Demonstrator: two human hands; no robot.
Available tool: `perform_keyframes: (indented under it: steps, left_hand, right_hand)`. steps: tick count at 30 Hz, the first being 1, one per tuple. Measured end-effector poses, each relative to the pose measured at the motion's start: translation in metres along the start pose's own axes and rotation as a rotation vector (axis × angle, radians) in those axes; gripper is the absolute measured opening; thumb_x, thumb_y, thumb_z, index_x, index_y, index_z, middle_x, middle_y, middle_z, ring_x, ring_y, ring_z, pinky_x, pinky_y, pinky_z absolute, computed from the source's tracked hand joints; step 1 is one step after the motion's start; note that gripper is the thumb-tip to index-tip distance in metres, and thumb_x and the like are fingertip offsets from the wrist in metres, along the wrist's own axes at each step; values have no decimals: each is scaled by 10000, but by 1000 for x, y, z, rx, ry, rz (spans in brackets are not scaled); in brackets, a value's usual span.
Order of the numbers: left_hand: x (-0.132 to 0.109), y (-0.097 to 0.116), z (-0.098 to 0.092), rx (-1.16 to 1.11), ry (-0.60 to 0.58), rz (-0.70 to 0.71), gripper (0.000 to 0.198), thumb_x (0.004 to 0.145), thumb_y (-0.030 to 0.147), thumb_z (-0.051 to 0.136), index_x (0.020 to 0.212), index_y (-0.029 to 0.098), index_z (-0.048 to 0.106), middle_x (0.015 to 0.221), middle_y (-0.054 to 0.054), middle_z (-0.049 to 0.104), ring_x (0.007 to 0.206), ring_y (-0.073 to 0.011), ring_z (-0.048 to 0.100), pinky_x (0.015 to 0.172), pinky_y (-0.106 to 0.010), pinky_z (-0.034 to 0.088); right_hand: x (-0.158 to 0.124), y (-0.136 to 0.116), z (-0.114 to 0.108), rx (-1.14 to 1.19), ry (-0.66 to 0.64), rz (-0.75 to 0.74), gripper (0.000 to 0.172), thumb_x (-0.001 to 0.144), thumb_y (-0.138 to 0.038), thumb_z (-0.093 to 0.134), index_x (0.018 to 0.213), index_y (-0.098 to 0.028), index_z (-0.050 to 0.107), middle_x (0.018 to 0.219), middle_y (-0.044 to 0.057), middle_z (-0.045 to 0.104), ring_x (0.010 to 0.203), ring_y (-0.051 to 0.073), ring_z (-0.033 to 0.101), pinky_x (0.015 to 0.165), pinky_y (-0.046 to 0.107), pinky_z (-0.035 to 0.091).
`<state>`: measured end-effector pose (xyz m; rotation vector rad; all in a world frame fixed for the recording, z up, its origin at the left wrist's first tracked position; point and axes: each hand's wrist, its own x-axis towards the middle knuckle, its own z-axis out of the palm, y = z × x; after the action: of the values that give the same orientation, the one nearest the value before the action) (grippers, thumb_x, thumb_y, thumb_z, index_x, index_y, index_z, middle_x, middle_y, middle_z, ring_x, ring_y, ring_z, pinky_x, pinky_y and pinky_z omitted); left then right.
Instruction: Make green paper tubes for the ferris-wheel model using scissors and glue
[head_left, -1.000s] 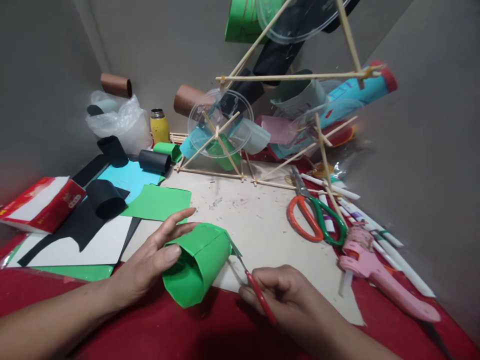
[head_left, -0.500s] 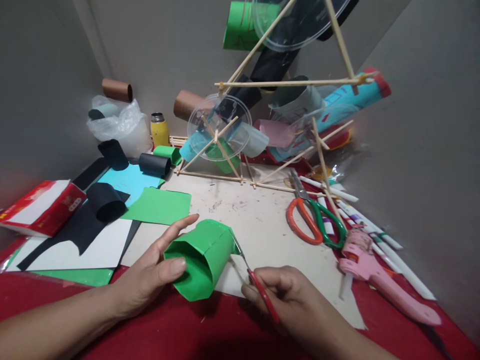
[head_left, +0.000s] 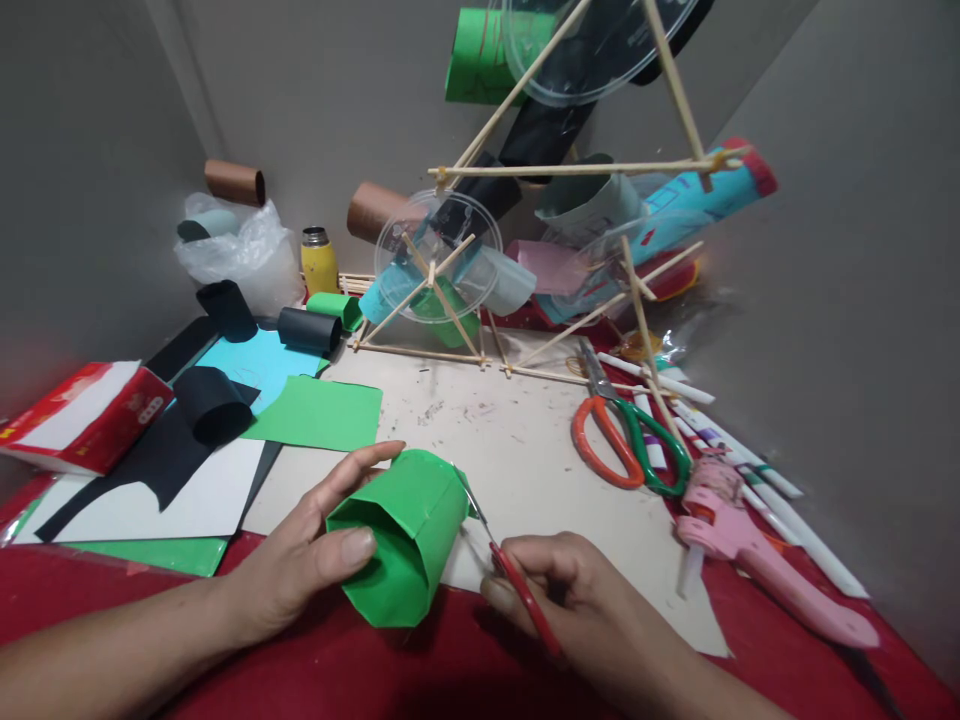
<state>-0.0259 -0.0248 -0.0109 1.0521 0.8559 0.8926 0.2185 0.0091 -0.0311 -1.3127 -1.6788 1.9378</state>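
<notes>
A green paper tube (head_left: 431,520) lies tilted in my left hand (head_left: 315,545), its open end facing me. The thumb rests at the near rim and the fingers curve behind the tube. My right hand (head_left: 577,600) is closed round the red handles of small scissors (head_left: 525,597). Their metal blades reach the far right rim of the tube, where a little flap of green paper sticks out. The tube hides part of the blades. Beneath both hands are a pale board (head_left: 495,420) and a red table cover (head_left: 300,670).
A stick frame with clear plastic discs (head_left: 439,255) and paper tubes stands behind. Orange-and-green-handled scissors (head_left: 630,445) and a pink glue gun (head_left: 780,580) lie right, beside white markers (head_left: 810,540). Coloured paper sheets (head_left: 322,412) and a red box (head_left: 86,415) lie left; a yellow bottle (head_left: 320,262) stands behind.
The green tube has dropped slightly and turned a little in my left hand. My right hand and the scissors have barely shifted, staying at the tube's far rim.
</notes>
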Motion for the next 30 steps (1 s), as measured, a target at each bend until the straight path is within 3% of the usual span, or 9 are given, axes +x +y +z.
perform_keyframes:
  steps: [12, 18, 25, 30]
  left_hand:
    - [-1, 0, -5, 78, 50, -1, 785, 793, 626, 616, 1444, 256, 382, 1456, -141, 458, 1347, -415, 403, 1094, -559, 301]
    - [2, 0, -4, 21, 38, 32, 723, 833, 593, 580, 1443, 256, 389, 1416, -146, 501, 1283, -417, 478, 1051, -565, 343]
    - [2, 2, -6, 39, -18, 10, 722, 838, 592, 574, 1445, 254, 381, 1435, -152, 488, 1309, -425, 456, 1064, -584, 329]
    - [2, 0, -9, 56, 9, 2, 724, 834, 592, 576, 1449, 257, 392, 1422, -144, 505, 1319, -427, 443, 1082, -590, 311]
  right_hand:
    - [-1, 6, -1, -24, -8, -53, 556, 747, -617, 685, 525, -202, 389, 493, -53, 340, 494, 81, 256, 458, 243, 190]
    - [-1, 2, -2, -36, -19, -37, 578, 728, -618, 695, 507, -210, 349, 483, -68, 307, 486, 74, 231, 455, 246, 171]
    - [-2, -8, -1, -67, -48, -17, 557, 724, -553, 721, 505, -208, 343, 466, -90, 263, 477, 64, 205, 444, 231, 163]
    - [-3, -1, -3, -86, -30, -44, 587, 734, -588, 709, 497, -212, 325, 468, -76, 292, 484, 71, 225, 450, 243, 174]
